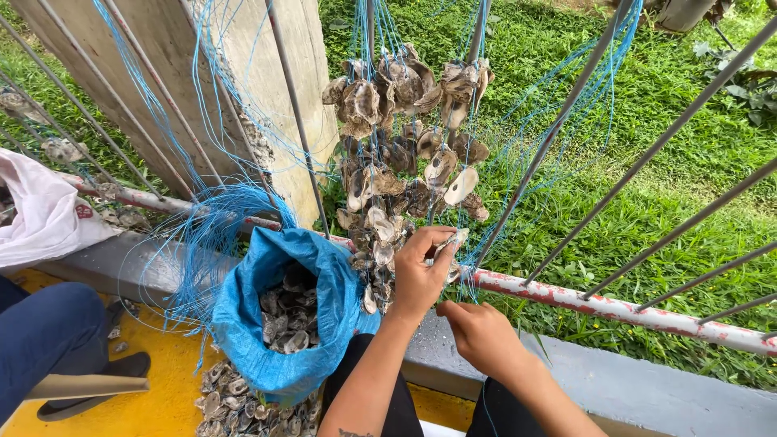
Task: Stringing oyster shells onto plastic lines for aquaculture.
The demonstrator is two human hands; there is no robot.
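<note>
While left hand (pixel 417 275) pinched shell (pixel 450 243) shut, right hand (pixel 479 332) curled below, grasp indiscernible; sack (pixel 251 340) left of both.

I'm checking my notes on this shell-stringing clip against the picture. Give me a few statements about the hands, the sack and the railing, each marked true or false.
1. The left hand holds a shell up near the hanging shell cluster. True.
2. The blue sack is empty. False: shells lie inside it, and more lie on the yellow floor beside it.
3. The shells hang on blue line tied among the railing bars. True.
4. The right hand grips a pair of scissors. False: no tool shows in it; it sits just below the left hand.
5. Beyond the railing lies bare concrete. False: grass grows there.
</note>
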